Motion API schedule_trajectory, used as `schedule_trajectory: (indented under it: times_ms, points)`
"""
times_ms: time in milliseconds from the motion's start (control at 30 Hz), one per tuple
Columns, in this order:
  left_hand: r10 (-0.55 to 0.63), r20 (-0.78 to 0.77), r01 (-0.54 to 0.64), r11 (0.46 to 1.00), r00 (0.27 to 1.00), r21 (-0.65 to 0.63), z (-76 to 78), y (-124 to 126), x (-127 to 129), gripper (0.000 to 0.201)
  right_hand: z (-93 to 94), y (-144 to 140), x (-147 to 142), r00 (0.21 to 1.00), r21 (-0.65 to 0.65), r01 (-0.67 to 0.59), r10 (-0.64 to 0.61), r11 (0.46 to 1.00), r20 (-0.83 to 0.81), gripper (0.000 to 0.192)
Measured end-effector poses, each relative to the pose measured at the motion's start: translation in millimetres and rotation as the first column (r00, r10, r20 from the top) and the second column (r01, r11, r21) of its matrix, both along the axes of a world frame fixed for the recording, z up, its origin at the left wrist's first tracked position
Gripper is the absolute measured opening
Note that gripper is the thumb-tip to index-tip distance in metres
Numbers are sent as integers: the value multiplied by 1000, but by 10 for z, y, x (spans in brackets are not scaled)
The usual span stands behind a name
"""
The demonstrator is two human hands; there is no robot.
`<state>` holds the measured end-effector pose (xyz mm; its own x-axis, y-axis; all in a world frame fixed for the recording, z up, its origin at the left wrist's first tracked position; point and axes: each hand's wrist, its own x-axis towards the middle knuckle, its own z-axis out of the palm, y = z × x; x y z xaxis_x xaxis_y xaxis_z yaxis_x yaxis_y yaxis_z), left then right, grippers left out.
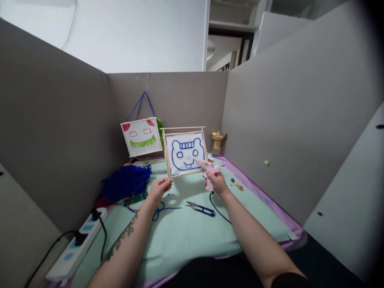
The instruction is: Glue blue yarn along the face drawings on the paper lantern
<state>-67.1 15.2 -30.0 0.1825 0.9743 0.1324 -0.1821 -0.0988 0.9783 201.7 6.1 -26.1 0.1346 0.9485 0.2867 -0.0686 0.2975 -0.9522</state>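
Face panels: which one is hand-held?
The blue-line panel, its lower left corner in the left hand. The red-and-green panel hangs from blue cords.

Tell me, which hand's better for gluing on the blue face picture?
Probably the right hand: it holds the pink glue gun, nozzle near the framed picture. The left hand is pinching the frame's lower corner.

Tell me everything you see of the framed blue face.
The framed picture shows a blue face with round ears, striped brow, round eyes and a mouth on white, cloth-like material, inside a pale, wood-like frame. Slightly tilted, it is held at its lower left corner by the left hand. The right hand points a pink glue gun at it; whether the tip touches is unclear.
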Motion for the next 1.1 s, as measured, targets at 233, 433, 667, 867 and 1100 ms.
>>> schedule_trajectory:
  times_ms: [233, 433, 667, 867, 1100]
  points:
    - [8, -8, -8, 1000, 1000, -10, 17, -5, 6, 29, -24, 23, 6, 1000, -23, -13, 13, 1000, 0, 33]
    - [1, -10, -1, 1000, 1000, 3, 32, -19, 12, 29, -67, 72, -5, 1000, -22, -13, 13, 1000, 0, 32]
    - [0, -6, 0, 1000, 1000, 3, -1, 9, -2, 28, -34, 35, -22, 1000, -25, -22, 22, 999, -8, 32]
    - [8, -11, -8, 1000, 1000, 4, 22, -13, 4, 28, 7, -11, -35, 999, -24, -32, 31, 999, -43, 35]
    - [16, -22, -16, 1000, 1000, -2, 38, -33, 14, 29, -12, 60, -21, 1000, -10, -10, 10, 1000, -17, 35]
